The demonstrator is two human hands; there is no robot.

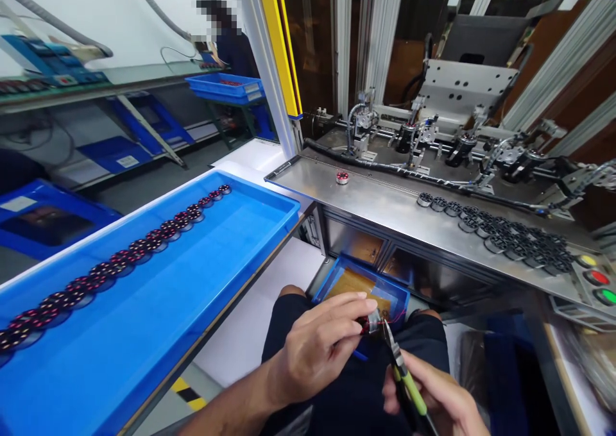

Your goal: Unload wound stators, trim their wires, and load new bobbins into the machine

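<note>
Above my lap, my left hand (330,333) grips a small round motor part (373,321) between thumb and fingers; it has a silvery side, and the fingers cover much of it. Thin red wires (395,320) stick out from it to the right. My right hand (436,388) is closed around wire cutters (405,375) with green and black handles. Their jaws point up and left, beside the motor part near the wires. Whether the jaws touch a wire I cannot tell.
On the left, a blue tray (192,282) bears a long row of motor parts (129,256). One red-and-silver part (342,177) sits on the metal ledge (366,202), with several black parts (520,240) further right. Below is a blue bin (332,276). Push buttons (597,277) stand at right. A person (235,51) works behind.
</note>
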